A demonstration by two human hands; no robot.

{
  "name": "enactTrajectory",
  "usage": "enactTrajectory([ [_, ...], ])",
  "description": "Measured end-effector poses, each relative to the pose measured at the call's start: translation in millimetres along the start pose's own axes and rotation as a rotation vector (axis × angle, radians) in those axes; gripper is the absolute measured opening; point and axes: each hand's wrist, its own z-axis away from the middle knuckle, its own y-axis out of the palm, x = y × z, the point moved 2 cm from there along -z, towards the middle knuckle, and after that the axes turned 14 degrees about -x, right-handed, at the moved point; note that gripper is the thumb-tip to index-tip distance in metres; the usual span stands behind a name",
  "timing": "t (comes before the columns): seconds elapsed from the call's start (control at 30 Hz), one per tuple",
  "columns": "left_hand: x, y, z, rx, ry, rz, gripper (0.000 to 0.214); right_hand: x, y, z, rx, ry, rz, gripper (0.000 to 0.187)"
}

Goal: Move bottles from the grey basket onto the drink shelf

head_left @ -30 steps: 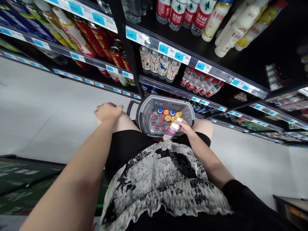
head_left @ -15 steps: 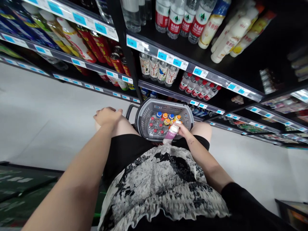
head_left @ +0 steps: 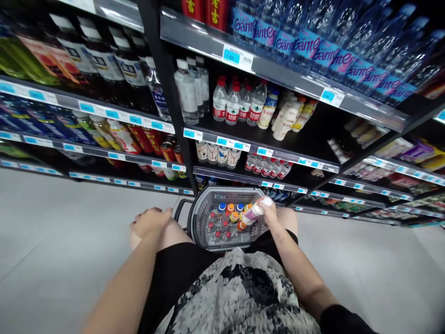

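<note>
My right hand [head_left: 268, 212] grips a white bottle with a purple label [head_left: 253, 213] near its white cap. The bottle is tilted over the right part of a grey shopping basket [head_left: 198, 222] between my knees. Inside the basket stand several small clear bottles with red caps [head_left: 225, 223], beside several bottles with blue, orange and yellow caps [head_left: 231, 208]. The held bottle hides part of these. My left hand [head_left: 150, 222] rests on my left knee, left of the basket, with its fingers stretched out and nothing in them.
Black shelves rise in front of me. Red-labelled water bottles [head_left: 232, 106] and cream-coloured drink bottles [head_left: 285, 118] stand on a middle shelf, with blue water packs [head_left: 313, 51] above. Dark tea bottles [head_left: 104, 60] are at the left. The basket's black handle [head_left: 178, 211] lies toward my left knee.
My view has tipped up, showing higher shelves. The purple-labelled bottle in my right hand has swung from the basket's near rim to over its inside. My left hand stays on the knee.
</note>
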Motion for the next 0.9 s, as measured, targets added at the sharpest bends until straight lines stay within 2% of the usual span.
enactTrajectory([
  [0.1,-2,-3.9,-1,0.012,0.0,0.01,0.061,91,-1,-32,-0.049,-0.227,-0.104,0.028],
  [0.23,-3,-4.9,-3,0.01,0.009,0.018,0.061,206,-5,-76,-0.195,-0.607,-0.302,0.03],
  [0.3,-1,-3.5,-4,0.007,0.012,0.021,0.062,247,-6,-96,-0.278,-0.751,-0.341,0.031],
  [0.37,1,-1.9,-5,-0.003,0.016,0.027,0.062,273,-3,-116,-0.375,-0.873,-0.282,0.027],
  [0.47,3,-1.0,-4,-0.022,0.025,0.041,0.06,292,9,-147,-0.477,-0.963,-0.197,0.021],
  [0.53,5,-2.0,-3,-0.03,0.028,0.048,0.058,296,19,-168,-0.482,-0.947,-0.186,0.019],
  [0.63,6,-3.8,-2,-0.023,0.027,0.05,0.057,297,34,-193,-0.456,-0.851,-0.178,0.02],
  [0.77,9,-2.5,-4,-0.016,0.022,0.034,0.06,301,47,-213,-0.372,-0.7,-0.071,0.025],
  [0.9,9,0.3,-5,-0.016,0.02,0.015,0.06,308,53,-232,-0.375,-0.622,0.032,0.045],
])
